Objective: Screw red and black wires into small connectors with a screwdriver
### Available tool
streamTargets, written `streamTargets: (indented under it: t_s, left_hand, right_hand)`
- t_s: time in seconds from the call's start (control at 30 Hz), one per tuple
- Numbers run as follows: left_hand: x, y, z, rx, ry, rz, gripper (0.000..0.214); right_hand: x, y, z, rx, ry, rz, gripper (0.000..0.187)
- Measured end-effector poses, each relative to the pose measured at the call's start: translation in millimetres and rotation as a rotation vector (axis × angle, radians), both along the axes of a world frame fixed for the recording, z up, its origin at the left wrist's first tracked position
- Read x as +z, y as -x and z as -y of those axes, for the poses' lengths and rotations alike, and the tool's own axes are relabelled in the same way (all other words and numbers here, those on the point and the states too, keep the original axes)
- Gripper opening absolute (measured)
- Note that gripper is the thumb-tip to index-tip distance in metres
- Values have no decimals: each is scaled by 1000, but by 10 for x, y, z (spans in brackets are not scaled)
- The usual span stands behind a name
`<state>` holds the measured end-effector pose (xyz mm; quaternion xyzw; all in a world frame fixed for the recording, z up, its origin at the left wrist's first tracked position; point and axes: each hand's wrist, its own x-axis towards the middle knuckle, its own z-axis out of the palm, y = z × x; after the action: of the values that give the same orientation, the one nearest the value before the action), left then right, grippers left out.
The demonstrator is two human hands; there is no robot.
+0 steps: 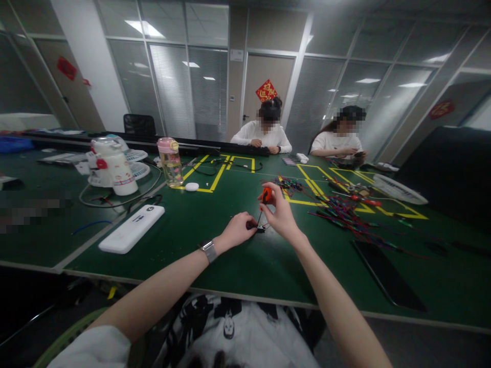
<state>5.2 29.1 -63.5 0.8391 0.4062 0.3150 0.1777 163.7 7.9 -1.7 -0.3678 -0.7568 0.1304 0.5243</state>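
My right hand [279, 210] is closed round the orange and black handle of a screwdriver [267, 194], which stands nearly upright. Its thin shaft points down at a small black part [261, 229] on the green table [215, 266]. From the left, my left hand [240, 228] pinches something dark at that part's side; its fingertips partly hide what they grip. Whether the screwdriver tip sits in a screw is too small to tell. Just behind and right of my right hand lies a heap of red, black and green wires [341, 214].
A black phone or tablet [389, 276] lies to the right. On the left are a white power bank [132, 229], a white bottle [117, 168], a pink-lidded cup [171, 162] and a white earbud case [192, 187]. Two people [263, 135] sit across the table. Yellow tape [218, 179] marks the surface.
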Motion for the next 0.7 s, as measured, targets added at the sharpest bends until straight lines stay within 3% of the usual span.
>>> streamTargets:
  t_s: [0.37, 0.7]
  left_hand:
    - [26, -11, 13, 15, 19, -15, 15]
    - [28, -6, 14, 3, 14, -4, 16]
  right_hand:
    - [-2, -18, -2, -92, -73, 84, 47]
    - [30, -3, 21, -116, -38, 79, 49]
